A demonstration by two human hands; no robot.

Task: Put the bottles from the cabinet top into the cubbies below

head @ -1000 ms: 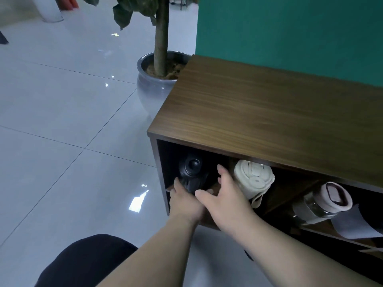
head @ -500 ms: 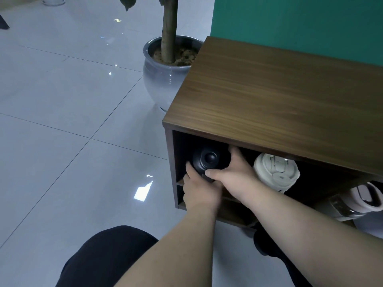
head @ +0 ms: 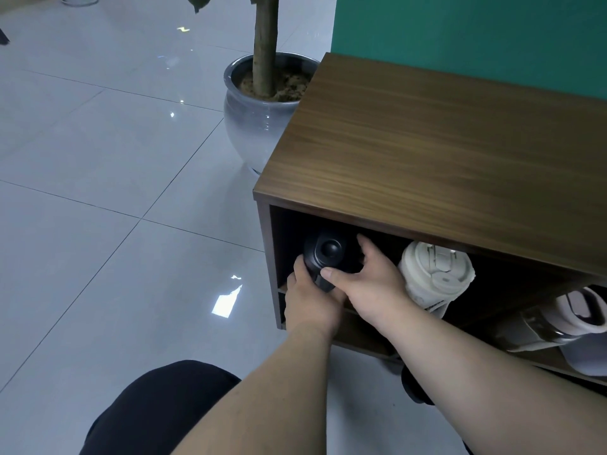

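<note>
Both hands, L (head: 312, 300) & R (head: 371, 284), wrapped round black bottle (head: 328, 257) in cubby.

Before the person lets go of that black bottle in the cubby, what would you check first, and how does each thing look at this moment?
1. Both hands on the black bottle: ok. The left hand and right hand grip it from either side.
2. Bottle inside the leftmost cubby: ok, under the cabinet top.
3. Bottle resting on the shelf: cannot tell, the hands hide its underside.
4. Clear of the cream bottle: ok, the right hand sits between them.
5. Cabinet top free of bottles: ok in the visible part; its right end is out of view.
6. Pink-lidded bottle stowed: ok, lying in a cubby to the right.
</note>
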